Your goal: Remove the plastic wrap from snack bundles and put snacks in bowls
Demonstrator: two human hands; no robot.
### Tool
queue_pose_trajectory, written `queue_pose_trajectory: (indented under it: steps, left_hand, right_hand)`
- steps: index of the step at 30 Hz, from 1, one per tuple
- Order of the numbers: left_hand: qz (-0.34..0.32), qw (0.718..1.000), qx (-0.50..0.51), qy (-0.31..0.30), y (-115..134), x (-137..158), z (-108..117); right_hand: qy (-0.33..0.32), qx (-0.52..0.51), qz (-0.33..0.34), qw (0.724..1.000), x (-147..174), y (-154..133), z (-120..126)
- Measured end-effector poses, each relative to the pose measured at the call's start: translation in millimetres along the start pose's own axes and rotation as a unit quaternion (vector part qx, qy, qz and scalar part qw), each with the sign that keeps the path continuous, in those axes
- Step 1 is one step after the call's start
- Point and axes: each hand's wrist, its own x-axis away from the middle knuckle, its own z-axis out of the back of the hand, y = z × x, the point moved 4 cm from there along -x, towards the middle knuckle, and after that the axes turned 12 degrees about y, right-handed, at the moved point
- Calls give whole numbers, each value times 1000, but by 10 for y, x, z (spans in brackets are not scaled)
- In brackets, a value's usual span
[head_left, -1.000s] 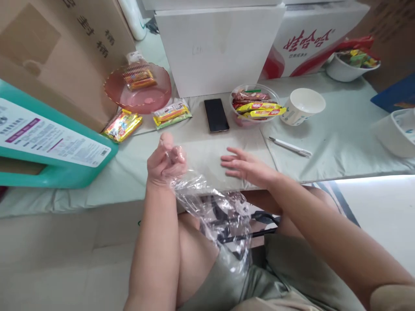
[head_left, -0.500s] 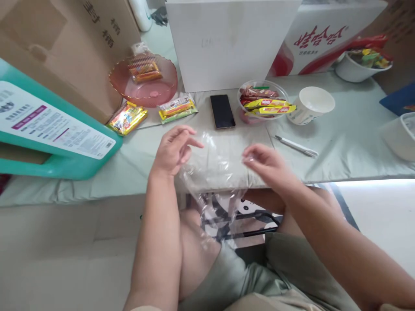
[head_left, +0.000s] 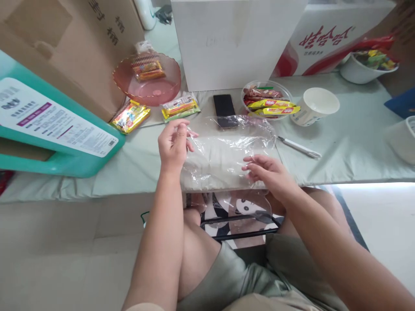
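A thin, crinkled sheet of clear plastic film (head_left: 223, 160) stretches between my hands, across the table's front edge, with its lower part hanging over my lap. My left hand (head_left: 175, 142) is closed at the film's left side, thumb and forefinger pinched on its edge. Over the right part of the film, my right hand (head_left: 267, 170) has its fingers slightly apart and touching or just above the plastic. The film's top edge overlaps the lower end of a black phone (head_left: 224, 108). Whether it is a bag or a single sheet, I cannot tell.
Behind the phone stands a white box (head_left: 233, 47). A pink glass bowl (head_left: 165, 84) and snack packets (head_left: 181, 107) are at the left, near a green jug (head_left: 110, 155). To the right are a tub of snacks (head_left: 269, 103), a paper cup (head_left: 319, 106) and a pen (head_left: 300, 147).
The film has spread wider and risen, its upper edge now reaching the phone. My right hand has loosened from a pinch and dropped slightly; my left hand has closed its fingers.
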Motion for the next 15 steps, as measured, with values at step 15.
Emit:
queue_pose_trajectory:
  steps: [15]
  left_hand:
    - [214, 927, -120, -284, -250, 174, -167]
  right_hand:
    - [208, -70, 136, 966, -558, 191, 490]
